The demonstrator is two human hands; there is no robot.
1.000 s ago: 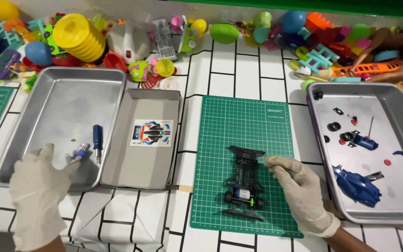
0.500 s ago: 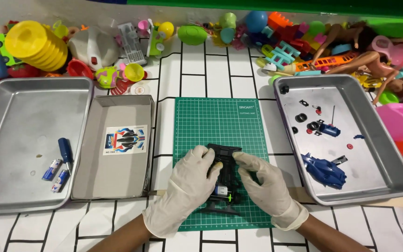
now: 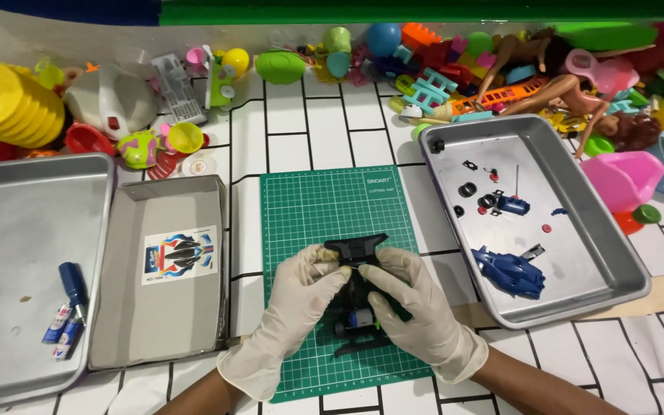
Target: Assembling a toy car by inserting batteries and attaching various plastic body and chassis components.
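Both hands now meet on the black toy car chassis [image 3: 356,296] at the green cutting mat's [image 3: 309,207] 6 o'clock; left hand [image 3: 295,300], lately in the left tray [image 3: 9,223], and right hand [image 3: 409,303] pinch its front closed.

A steel tray [image 3: 9,230] at far left holds a blue screwdriver [image 3: 73,283] and two batteries [image 3: 61,340]. Beside it a grey box lid [image 3: 164,307] carries a sticker sheet [image 3: 180,254]. The right tray [image 3: 601,253] holds a blue car shell [image 3: 510,272] and small parts. Toys [image 3: 501,69] crowd the back edge.

Each hand, left hand [image 3: 295,303] and right hand [image 3: 413,307], wears a cream rubber glove.
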